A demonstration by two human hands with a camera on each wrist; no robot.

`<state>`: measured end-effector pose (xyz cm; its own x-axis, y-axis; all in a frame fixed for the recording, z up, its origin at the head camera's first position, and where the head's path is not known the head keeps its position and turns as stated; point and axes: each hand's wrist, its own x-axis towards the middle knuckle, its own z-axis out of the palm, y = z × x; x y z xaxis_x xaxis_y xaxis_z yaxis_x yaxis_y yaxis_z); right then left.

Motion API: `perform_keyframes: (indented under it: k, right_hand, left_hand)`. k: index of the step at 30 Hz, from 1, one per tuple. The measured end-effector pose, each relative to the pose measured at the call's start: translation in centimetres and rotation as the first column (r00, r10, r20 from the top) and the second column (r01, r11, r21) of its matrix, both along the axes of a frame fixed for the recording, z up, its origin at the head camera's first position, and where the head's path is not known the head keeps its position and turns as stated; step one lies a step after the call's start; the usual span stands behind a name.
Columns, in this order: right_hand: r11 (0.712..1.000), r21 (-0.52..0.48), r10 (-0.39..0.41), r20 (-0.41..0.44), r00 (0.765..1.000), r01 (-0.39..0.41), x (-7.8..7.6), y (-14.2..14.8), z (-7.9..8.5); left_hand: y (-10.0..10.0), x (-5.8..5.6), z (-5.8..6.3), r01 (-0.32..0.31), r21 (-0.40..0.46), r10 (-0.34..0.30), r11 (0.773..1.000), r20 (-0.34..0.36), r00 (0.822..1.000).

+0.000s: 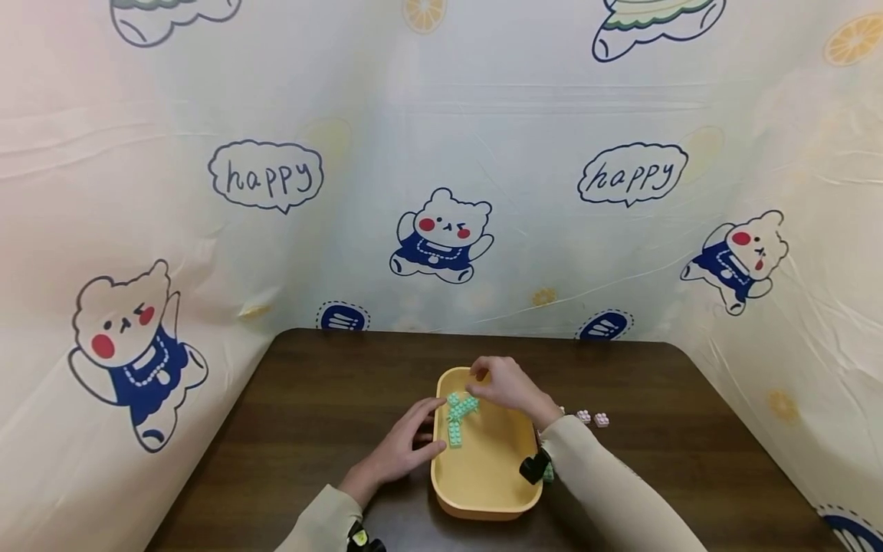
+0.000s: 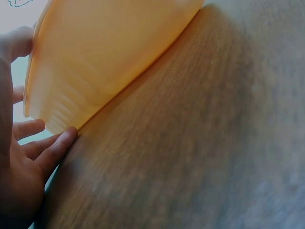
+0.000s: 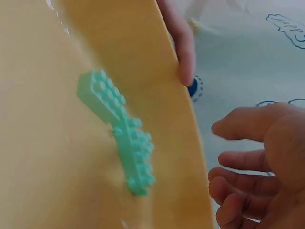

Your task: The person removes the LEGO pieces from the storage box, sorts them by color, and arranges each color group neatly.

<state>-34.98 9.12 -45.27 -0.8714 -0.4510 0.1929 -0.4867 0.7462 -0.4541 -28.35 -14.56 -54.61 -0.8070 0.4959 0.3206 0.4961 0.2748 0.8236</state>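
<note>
A yellow rectangular container (image 1: 490, 468) stands on the table. Several mint-green toy building bricks (image 1: 454, 434) lie in its left far part, some touching, studs showing. Along the container's left side is my left hand (image 1: 398, 446); in the left wrist view its fingertips (image 2: 66, 136) touch the outer wall (image 2: 109, 52), fingers fairly straight. My right hand (image 1: 509, 386) hovers over the container's far end, fingers loosely bent. From the right wrist view, nothing shows between that hand's thumb and fingers (image 3: 243, 160), which are apart from the green bricks (image 3: 133, 152).
Small pale pink bricks (image 1: 602, 420) lie on the brown table (image 1: 331, 383) right of the container. Partly hidden by the right wrist, something green (image 1: 548, 473) sits against the container's right side. A printed cloth (image 1: 441, 115) hangs behind the table.
</note>
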Motion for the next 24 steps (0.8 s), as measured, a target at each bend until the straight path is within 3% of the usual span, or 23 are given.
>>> perform_keyframes:
  k: [5, 9, 17, 24]
  right_hand:
    - [0.999, 0.05, 0.013, 0.046, 0.999, -0.015, -0.7, -0.9, -1.5]
    - [0.988, 0.147, 0.031, 0.069, 0.997, -0.041, -0.9, -1.2, -2.4]
    - [0.967, 0.245, 0.061, 0.066, 0.996, -0.076, -0.9, -1.3, -2.6]
    - [0.961, 0.264, 0.068, 0.069, 0.995, -0.084, -1.0, -1.0, -3.1]
  left_hand:
    - [0.0, 0.0, 0.1, 0.001, -0.008, -0.001, 1.0, 0.008, 1.0]
    - [-0.1, 0.0, 0.2, 0.002, -0.024, -0.002, 1.0, 0.02, 1.0]
    - [0.0, 0.0, 0.2, 0.002, -0.008, -0.002, 1.0, -0.009, 1.0]
    - [0.0, -0.1, 0.0, 0.013, -0.023, -0.014, 1.0, -0.017, 1.0]
